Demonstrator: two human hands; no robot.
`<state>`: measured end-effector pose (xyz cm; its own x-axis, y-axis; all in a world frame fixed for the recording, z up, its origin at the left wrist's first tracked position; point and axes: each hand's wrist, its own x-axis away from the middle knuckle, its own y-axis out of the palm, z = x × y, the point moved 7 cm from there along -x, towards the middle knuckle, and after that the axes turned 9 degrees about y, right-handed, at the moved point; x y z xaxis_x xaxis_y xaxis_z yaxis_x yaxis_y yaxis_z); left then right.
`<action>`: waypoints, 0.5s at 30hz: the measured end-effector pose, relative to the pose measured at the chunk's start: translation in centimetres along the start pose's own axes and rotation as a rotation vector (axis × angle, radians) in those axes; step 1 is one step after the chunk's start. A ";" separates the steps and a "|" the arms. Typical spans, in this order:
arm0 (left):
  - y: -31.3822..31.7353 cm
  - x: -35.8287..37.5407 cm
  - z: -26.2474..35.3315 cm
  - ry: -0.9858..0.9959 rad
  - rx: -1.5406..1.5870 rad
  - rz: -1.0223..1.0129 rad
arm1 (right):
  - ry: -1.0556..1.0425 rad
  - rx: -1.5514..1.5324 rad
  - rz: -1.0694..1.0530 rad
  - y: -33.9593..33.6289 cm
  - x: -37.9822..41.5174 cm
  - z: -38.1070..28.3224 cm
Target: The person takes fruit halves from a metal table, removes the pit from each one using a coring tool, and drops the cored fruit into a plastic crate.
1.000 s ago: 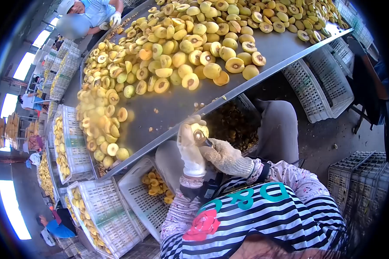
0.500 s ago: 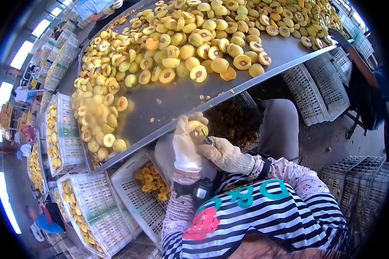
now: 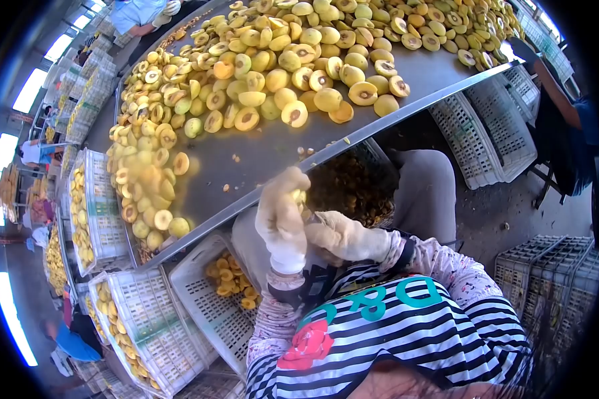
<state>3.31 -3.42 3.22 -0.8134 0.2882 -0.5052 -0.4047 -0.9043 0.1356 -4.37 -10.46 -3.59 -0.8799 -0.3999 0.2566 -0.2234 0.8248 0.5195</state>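
My left hand (image 3: 281, 216), in a pale glove, is closed around a yellow peach half (image 3: 299, 197), mostly hidden by the fingers. Beside it, my right hand (image 3: 349, 237) wears a cream knitted glove, and its fingers are curled round a small dark tool (image 3: 315, 218) that barely shows. Both hands are close together in front of my body, just below the table edge. On the metal table (image 3: 213, 173) lies a big heap of halved yellow peaches (image 3: 266, 80), many with brown pits or hollows facing up.
A white crate (image 3: 199, 276) with peach halves stands by my left leg, next to fuller crates (image 3: 140, 319). Between my knees is a container of dark scraps (image 3: 353, 189). Stacked crates (image 3: 546, 266) stand at right. Other people's arms (image 3: 556, 93) show at the table.
My left hand has turned, its fingers now covering more of the peach half. My right hand has drawn slightly away from the fruit. The view has shifted slightly.
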 end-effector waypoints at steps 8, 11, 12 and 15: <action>0.7 0.3 -1.5 -0.382 0.477 -0.118 | 0.124 0.114 -0.010 -0.3 0.8 0.6; 0.7 0.6 -1.1 -0.338 0.452 -0.079 | 0.168 0.064 0.064 1.0 1.4 0.5; 0.6 0.4 -1.0 -0.309 0.420 -0.052 | 0.090 0.136 0.145 1.1 1.3 -0.1; 0.4 -0.2 -1.0 -0.379 0.231 -0.246 | 0.156 0.110 0.053 1.1 1.2 0.2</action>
<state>3.65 -4.17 2.54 -0.7594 0.6168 -0.2069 -0.6505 -0.7142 0.2584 -5.79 -9.97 -2.92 -0.8181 -0.4045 0.4088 -0.2299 0.8816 0.4121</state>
